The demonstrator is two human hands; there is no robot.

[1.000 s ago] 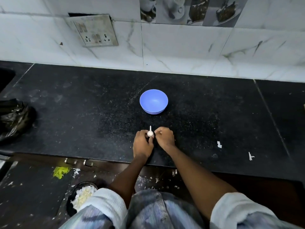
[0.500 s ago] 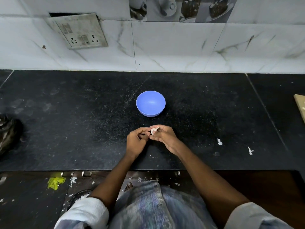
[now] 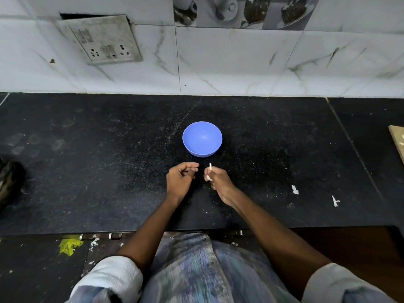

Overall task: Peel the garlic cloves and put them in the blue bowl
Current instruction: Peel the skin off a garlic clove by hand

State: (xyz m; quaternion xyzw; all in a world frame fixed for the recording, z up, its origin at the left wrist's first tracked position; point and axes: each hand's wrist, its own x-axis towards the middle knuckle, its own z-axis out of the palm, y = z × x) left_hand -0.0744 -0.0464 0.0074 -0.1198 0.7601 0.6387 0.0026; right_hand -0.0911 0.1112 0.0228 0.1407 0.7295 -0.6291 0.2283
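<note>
The blue bowl (image 3: 202, 139) stands empty on the black counter (image 3: 109, 171), just beyond both hands. My right hand (image 3: 218, 181) grips a white garlic clove (image 3: 208, 177); its thin stalk (image 3: 210, 166) pokes up past the fingers and most of the clove is hidden. My left hand (image 3: 180, 180) hovers a little to the left of it, apart from the garlic. Its fingers are loosely curled and nothing shows between them.
Two white peel scraps (image 3: 294, 189) (image 3: 335, 201) lie to the right. A black bag (image 3: 8, 182) sits at the left edge and a wooden board (image 3: 397, 143) at the right edge. A tiled wall with a socket plate (image 3: 102, 38) is behind.
The hands were together on the garlic; now they have drawn apart. The left hand has let go, and the right hand keeps the clove.
</note>
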